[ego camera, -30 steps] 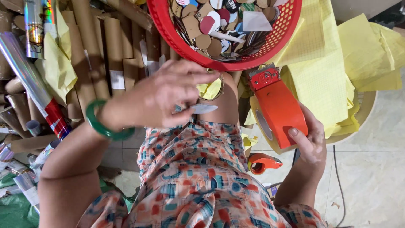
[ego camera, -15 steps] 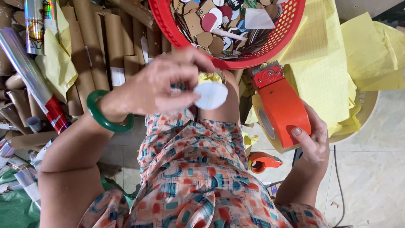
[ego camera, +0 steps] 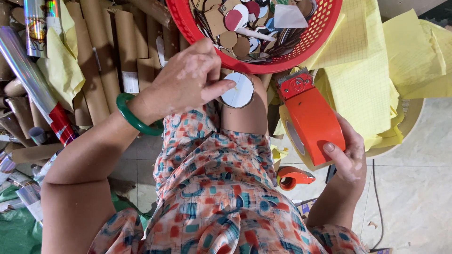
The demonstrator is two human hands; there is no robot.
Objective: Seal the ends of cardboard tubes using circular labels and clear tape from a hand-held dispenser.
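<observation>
My left hand [ego camera: 188,77], with a green bangle [ego camera: 134,117] on the wrist, holds a round cardboard disc with a white face [ego camera: 239,91] against my knee. Its fingers pinch the disc's left edge. My right hand [ego camera: 348,155] grips an orange tape dispenser [ego camera: 310,120] with a roll of tape, held upright to the right of my knee. Just above both hands is a red plastic basket [ego camera: 301,51] filled with several cardboard discs and paper cut-outs.
Brown cardboard tubes [ego camera: 108,51] lie stacked at the upper left, with shiny foil rolls [ego camera: 28,75] beside them. Yellow gridded paper sheets [ego camera: 376,75] are piled at the right over a round tray. A second small orange dispenser [ego camera: 292,178] lies on the tiled floor.
My left hand has turned the disc so its white face shows and pressed it onto my knee. The right hand with the tape dispenser has barely moved.
</observation>
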